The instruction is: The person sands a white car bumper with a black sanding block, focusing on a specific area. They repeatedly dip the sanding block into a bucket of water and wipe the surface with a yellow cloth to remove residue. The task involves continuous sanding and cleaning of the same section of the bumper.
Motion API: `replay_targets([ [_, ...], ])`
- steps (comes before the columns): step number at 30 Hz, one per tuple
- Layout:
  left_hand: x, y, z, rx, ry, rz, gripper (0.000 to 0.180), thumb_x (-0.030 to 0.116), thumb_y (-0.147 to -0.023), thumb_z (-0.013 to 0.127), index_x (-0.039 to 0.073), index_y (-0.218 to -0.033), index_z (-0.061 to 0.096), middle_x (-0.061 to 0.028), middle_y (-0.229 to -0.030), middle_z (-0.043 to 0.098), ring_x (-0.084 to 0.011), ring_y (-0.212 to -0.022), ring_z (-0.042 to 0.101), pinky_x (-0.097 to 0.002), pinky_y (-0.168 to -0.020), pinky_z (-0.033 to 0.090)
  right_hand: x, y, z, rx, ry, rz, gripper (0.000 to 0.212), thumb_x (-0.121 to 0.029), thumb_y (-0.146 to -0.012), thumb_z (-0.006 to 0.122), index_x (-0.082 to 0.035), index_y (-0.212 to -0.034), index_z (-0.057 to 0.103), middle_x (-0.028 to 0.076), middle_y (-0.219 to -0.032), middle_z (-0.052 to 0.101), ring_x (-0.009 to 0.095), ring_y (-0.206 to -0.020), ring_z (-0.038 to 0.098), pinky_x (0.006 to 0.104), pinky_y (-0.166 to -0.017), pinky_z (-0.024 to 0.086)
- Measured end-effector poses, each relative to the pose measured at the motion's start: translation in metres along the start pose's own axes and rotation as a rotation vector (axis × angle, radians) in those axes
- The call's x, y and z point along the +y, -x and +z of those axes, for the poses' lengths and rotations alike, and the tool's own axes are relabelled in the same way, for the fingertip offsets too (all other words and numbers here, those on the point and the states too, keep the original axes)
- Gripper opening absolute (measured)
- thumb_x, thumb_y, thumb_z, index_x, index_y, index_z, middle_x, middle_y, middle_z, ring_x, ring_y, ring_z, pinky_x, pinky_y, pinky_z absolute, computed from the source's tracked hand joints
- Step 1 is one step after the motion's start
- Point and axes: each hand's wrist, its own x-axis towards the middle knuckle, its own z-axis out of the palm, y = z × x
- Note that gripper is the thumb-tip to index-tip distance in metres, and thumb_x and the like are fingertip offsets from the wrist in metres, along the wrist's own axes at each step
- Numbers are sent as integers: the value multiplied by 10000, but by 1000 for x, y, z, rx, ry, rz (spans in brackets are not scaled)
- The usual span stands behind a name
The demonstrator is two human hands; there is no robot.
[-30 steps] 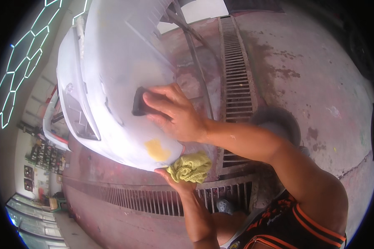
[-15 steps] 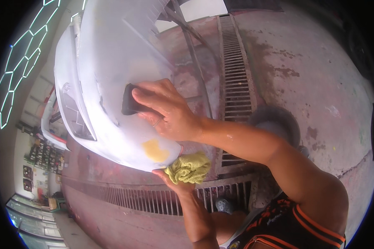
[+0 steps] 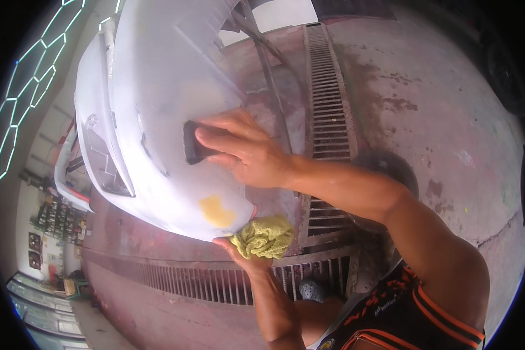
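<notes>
A pale, matte car bumper [image 3: 157, 192] fills the upper left, with a yellow patch [image 3: 217, 211] near its lower end. My right hand [image 3: 248, 146] is closed around a black sanding block [image 3: 191, 143], whose face lies against the bumper's side. My left hand [image 3: 248, 256] is at the bumper's lower end, holding a crumpled yellow-green cloth [image 3: 265, 236]. The cloth covers most of its fingers, and the thumb reaches the bumper's edge. A dark scuffed line [image 3: 143, 137] runs along the bumper left of the block.
Metal stand legs [image 3: 268, 70] rise behind the bumper. Floor drain grates [image 3: 326, 111] run at the right and below [image 3: 198, 283]. A dark round bucket [image 3: 394, 169] stands beyond my right forearm. Shelves with small items [image 3: 58, 219] line the far left wall.
My right hand has slid the sanding block a little to the right across the bumper. My left hand and the cloth have stayed in place.
</notes>
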Motion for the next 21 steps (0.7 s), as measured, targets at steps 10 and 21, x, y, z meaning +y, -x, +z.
replay_targets([
  [10,4,3,2,-29,40,-11,854,763,-1058,324,130,-1631,308,-192,-1504,536,-329,-1262,622,-511,-1044,565,-5,-28,10,32,-12,-38,835,-20,-757,893,-240,-1513,613,91,-1434,613,316,-1188,587,454,-1002,486],
  [21,2,2,1,5,15,-7,864,758,-1063,309,117,-1641,276,-192,-1516,521,-339,-1270,627,-509,-1040,577,2,-21,10,70,55,-57,815,-16,-771,888,-197,-1514,606,114,-1439,595,341,-1166,592,460,-989,507],
])
